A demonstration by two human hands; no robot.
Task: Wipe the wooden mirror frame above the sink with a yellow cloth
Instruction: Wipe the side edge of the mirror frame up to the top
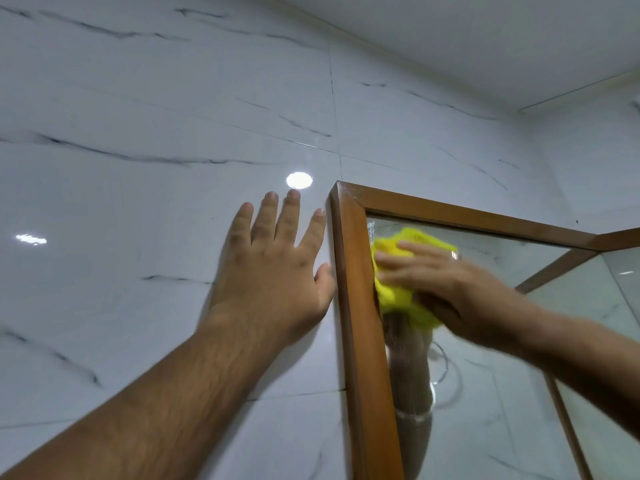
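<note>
The wooden mirror frame (356,271) runs up the middle of the view and turns right at its top-left corner. My right hand (457,289) presses a bunched yellow cloth (398,292) against the glass and the inner edge of the left frame rail, just below that corner. My left hand (273,268) lies flat on the tiled wall, fingers spread, thumb touching the frame's outer edge. The mirror glass (491,393) reflects my arm and the cloth.
White marble-look wall tiles (138,133) fill the left and top, with bright light reflections. The ceiling (485,36) meets the wall at the upper right. A second wooden frame edge (620,237) shows at the far right.
</note>
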